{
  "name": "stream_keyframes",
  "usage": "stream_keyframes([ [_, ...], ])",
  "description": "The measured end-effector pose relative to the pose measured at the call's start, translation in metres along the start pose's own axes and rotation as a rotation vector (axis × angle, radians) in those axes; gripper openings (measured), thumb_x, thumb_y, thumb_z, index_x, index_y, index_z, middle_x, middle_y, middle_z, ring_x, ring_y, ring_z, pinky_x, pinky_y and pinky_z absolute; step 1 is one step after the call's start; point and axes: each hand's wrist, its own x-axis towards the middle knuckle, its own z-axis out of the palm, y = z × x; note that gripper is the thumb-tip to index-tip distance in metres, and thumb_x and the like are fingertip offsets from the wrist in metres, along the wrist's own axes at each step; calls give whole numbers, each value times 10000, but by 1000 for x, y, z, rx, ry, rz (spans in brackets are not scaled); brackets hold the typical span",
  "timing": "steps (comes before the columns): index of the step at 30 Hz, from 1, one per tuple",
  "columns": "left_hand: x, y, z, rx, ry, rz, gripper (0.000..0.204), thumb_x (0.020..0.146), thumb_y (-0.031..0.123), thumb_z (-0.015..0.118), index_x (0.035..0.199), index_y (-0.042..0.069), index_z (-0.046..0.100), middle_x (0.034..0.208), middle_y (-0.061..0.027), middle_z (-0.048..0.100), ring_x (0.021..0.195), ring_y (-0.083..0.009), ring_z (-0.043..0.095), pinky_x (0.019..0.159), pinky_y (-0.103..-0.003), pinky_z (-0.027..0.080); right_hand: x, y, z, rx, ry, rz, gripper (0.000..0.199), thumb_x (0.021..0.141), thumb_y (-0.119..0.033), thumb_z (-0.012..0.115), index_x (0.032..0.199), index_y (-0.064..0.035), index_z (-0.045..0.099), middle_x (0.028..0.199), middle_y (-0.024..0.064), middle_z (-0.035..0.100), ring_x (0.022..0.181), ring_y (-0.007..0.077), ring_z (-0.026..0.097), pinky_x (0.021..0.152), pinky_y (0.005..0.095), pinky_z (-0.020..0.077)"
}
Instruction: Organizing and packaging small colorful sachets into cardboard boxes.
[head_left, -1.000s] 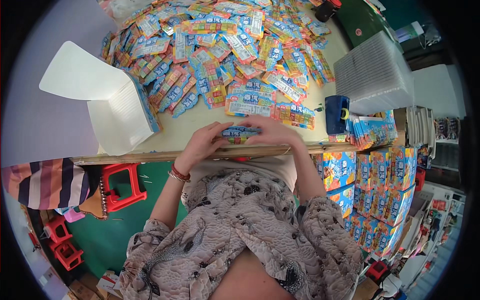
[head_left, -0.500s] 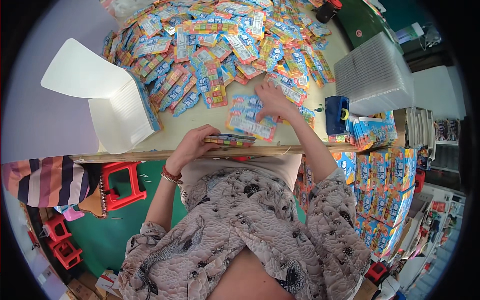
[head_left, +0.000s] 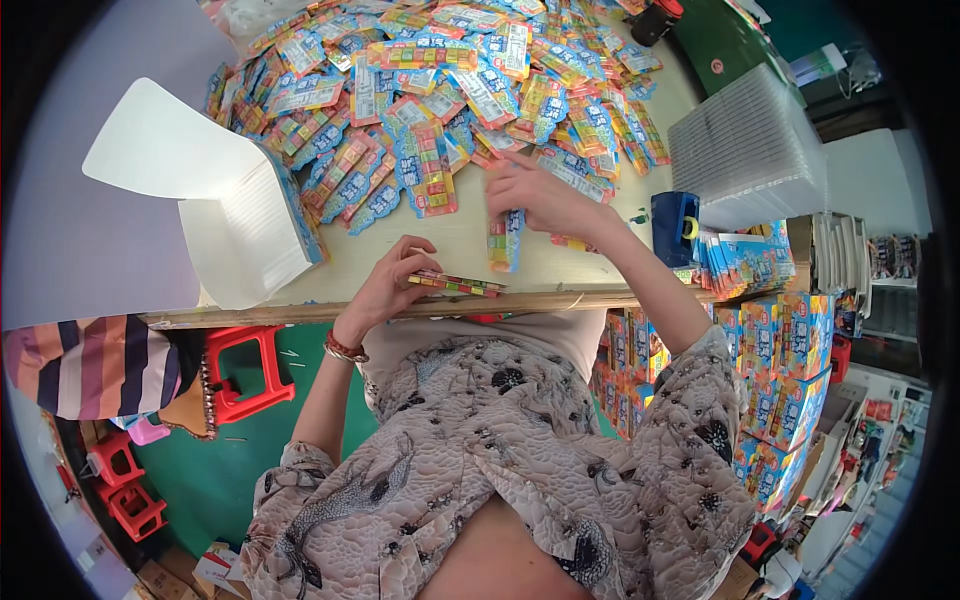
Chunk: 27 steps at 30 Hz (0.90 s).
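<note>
My left hand (head_left: 392, 283) rests at the table's near edge, gripping a small stack of flat colourful packets (head_left: 458, 285). My right hand (head_left: 540, 195) reaches forward to the near side of a big heap of colourful blister-card packets (head_left: 440, 90) and pinches one packet (head_left: 505, 238), which hangs down from the fingers. The heap covers the far half of the pale wooden table (head_left: 300, 290).
An open white cardboard box (head_left: 235, 215) stands at the table's left. A stack of clear plastic trays (head_left: 752, 150) and a blue tape dispenser (head_left: 675, 222) sit on the right. Printed cartons (head_left: 775, 360) pile up beside the table. Red stools (head_left: 245, 370) stand below.
My right hand left the stack at the table edge, reached out to the heap and now holds one packet. My left hand stayed on the stack.
</note>
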Motion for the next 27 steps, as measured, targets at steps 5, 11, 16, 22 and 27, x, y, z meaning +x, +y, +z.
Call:
stream_keyframes([
  [5,6,-10,10,35,136,164,636,682,36,796,1239,88,492,1400,-114,311,1184,-266,449,902,-378,487,19,-2,12,-22,-106,-177,140,629,56,649,631,-71,588,942,-10,629,1205,273,461,1145,449,208],
  [11,27,-10,11,73,159,92,1011,656,18,808,1460,101,202,1423,-122,274,1245,-288,403,954,-395,463,16,-17,40,227,205,-124,437,728,54,636,1110,-157,633,1346,63,490,1338,315,360,1126,447,245],
  [16,41,-12,6,16,33,50,970,655,49,804,1448,140,251,1412,-159,313,1246,-315,402,1019,-396,406,-24,-11,74,1029,407,384,413,942,-110,505,1348,-66,444,1377,98,462,1265,248,452,1044,366,355],
  [22,31,-18,14,230,144,154,935,654,77,812,1431,131,293,1304,-160,387,1221,-316,411,1009,-383,411,-46,-20,86,803,252,528,384,991,-253,458,1294,-21,503,1195,91,588,1061,131,545,923,275,423],
  [27,24,-5,24,222,532,169,770,658,78,811,1330,102,438,1163,-119,484,1100,-295,499,907,-339,477,-39,-25,86,746,136,455,329,978,-255,486,1186,-31,609,995,80,673,896,117,582,827,278,458],
])
